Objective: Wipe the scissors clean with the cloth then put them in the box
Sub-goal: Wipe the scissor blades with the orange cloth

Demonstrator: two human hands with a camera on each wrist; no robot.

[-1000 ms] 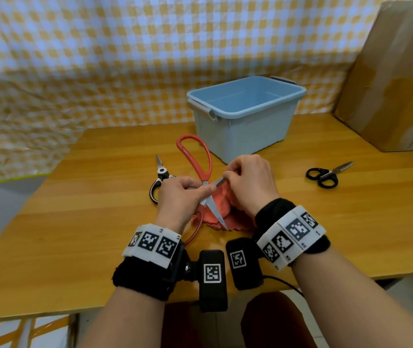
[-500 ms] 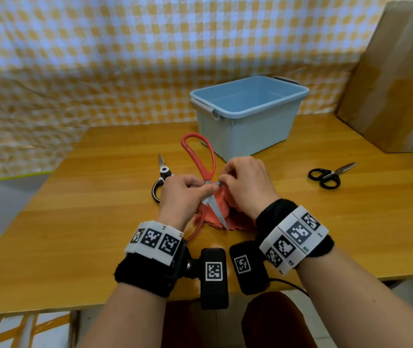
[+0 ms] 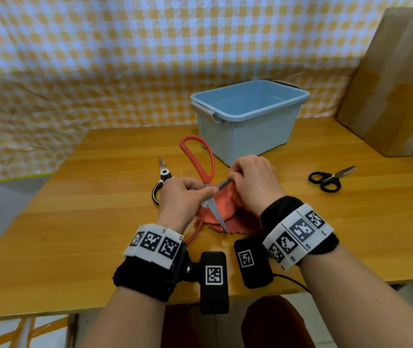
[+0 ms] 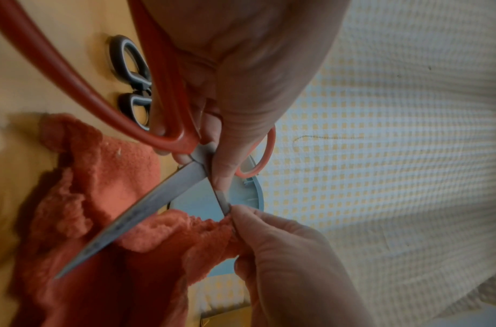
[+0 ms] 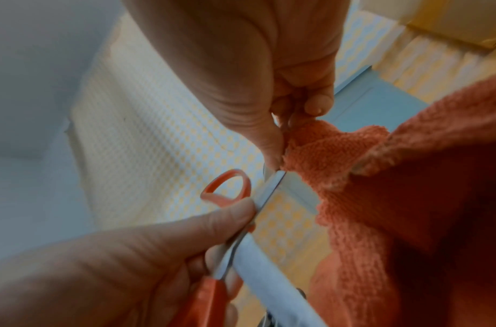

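While the left hand [image 3: 184, 194] grips the red-handled scissors [image 3: 201, 169] at the pivot, blades spread over the bench [image 3: 100, 209], the right hand [image 3: 255, 182] pinches the orange cloth [image 3: 225, 209] round 1 blade, so wiping looks mid-course. Judging by the blue box [image 3: 248, 116] standing just beyond the hands with nothing visible inside, boxing is left to do, and nothing blocks that short path. 2 more pairs lie unwiped: black-and-white scissors [image 3: 160, 182] at left, small black scissors [image 3: 331, 177] well right. Cardboard [image 3: 396, 84] leans far right.
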